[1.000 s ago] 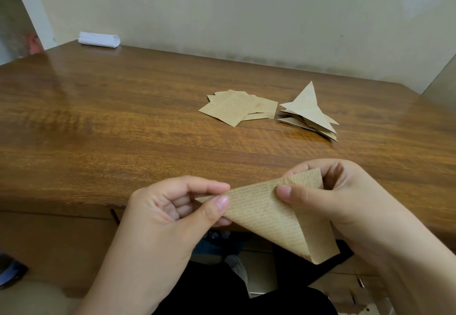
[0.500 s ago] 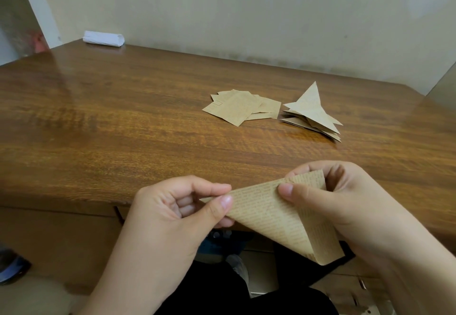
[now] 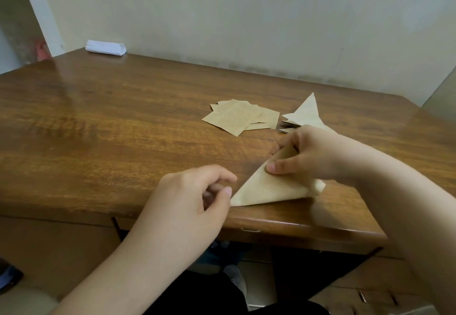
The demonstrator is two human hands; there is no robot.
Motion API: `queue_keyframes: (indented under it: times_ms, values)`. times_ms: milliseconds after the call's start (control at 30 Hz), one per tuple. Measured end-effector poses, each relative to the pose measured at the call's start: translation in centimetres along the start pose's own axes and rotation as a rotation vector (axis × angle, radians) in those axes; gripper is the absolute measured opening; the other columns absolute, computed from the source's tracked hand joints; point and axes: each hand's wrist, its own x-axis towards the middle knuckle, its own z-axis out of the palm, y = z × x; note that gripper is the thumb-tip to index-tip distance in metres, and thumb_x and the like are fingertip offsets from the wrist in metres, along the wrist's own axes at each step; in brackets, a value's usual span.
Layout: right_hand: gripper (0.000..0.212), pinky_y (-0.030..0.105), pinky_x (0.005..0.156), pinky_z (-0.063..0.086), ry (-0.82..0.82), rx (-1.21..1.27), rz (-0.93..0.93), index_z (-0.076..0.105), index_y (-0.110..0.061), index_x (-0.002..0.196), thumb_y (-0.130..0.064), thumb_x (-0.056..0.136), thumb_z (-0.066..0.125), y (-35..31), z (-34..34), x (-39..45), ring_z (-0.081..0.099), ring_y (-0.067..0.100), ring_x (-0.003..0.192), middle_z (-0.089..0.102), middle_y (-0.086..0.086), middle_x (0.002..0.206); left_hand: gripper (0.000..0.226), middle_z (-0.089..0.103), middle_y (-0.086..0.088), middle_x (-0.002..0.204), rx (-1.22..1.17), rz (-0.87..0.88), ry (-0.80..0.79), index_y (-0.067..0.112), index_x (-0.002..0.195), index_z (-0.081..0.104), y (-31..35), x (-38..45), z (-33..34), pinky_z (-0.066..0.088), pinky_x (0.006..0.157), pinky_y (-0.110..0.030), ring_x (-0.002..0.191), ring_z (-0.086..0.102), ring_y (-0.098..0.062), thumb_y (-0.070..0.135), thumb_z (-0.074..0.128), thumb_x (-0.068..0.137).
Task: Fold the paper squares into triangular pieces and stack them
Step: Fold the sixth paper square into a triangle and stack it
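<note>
folded paper triangle (image 3: 269, 189) is lying at lower centre of the frame, near the front edge of the wooden table (image 3: 123, 142). the right hand (image 3: 313, 156) is pinching it along its upper right side, thumb on top and fingers curled behind. the left hand (image 3: 197, 196) is sitting just beside the triangle's lower left tip, fingers loosely curled; whether it is touching or gripping the paper cannot be told, as the frame is blurred there. above, at centre right, a loose pile of flat squares (image 3: 239, 119) is waiting unfolded, and just to its right a stack of finished triangles (image 3: 306, 117) is standing partly hidden behind the right hand. judging from this, several pieces are done, one is being creased or readied for stacking, and a handful of squares is remaining. a white folded item (image 3: 106, 47) is lying at upper left.
</note>
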Motion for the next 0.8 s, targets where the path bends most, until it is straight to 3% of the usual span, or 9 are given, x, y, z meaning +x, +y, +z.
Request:
queue_keyframes:
  times_ms: [67,200,333,533,800]
  values:
    - [0.018,0.028,0.086,0.046,-0.047,-0.077,-0.023,0.069,-0.035,0.091,-0.044,0.077,0.073,-0.6,-0.2,1.4,0.058,0.008,0.095,0.065,-0.015,0.095,0.017,0.060,0.020,0.080,0.088,0.061,-0.037,0.036,0.095,0.069,-0.6,1.0,-0.4,0.046,0.071,-0.013,0.086,0.055,0.001,0.026,0.064,0.081]
    - [0.015,0.024,0.080,0.047,-0.118,-0.230,-0.084,0.062,-0.040,0.091,-0.042,0.080,0.071,-2.1,0.2,3.3,0.057,0.007,0.090,0.062,-0.019,0.093,0.025,0.048,0.030,0.107,0.158,0.122,-0.263,0.042,0.109,0.062,-1.7,2.4,-0.6,0.029,0.089,-0.005,0.112,0.037,0.009,0.039,0.058,0.085]
    - [0.027,0.016,0.066,0.042,-0.115,-0.335,-0.132,0.063,-0.036,0.106,-0.044,0.081,0.070,-2.6,0.7,4.0,0.052,0.002,0.077,0.053,-0.023,0.084,0.031,0.036,0.031,0.119,0.231,0.134,-0.365,0.049,0.119,0.055,-2.6,3.1,-0.2,0.020,0.102,-0.018,0.117,0.025,0.011,0.043,0.053,0.088]
    - [0.024,0.015,0.055,0.030,-0.081,-0.376,-0.178,0.064,-0.035,0.107,-0.043,0.084,0.066,-2.2,0.9,4.0,0.045,-0.001,0.068,0.048,-0.023,0.078,0.031,0.029,0.036,0.123,0.284,0.126,-0.442,0.058,0.118,0.050,-3.3,3.6,-0.1,0.008,0.099,-0.020,0.119,0.012,0.011,0.052,0.048,0.088]
    - [0.027,0.016,0.050,0.028,-0.037,-0.407,-0.178,0.064,-0.033,0.111,-0.043,0.085,0.065,-2.0,1.4,3.6,0.045,0.001,0.062,0.049,-0.016,0.073,0.040,0.028,0.038,0.123,0.285,0.133,-0.465,0.062,0.116,0.049,-3.6,4.0,0.0,0.008,0.099,-0.020,0.120,0.014,0.011,0.062,0.041,0.077]
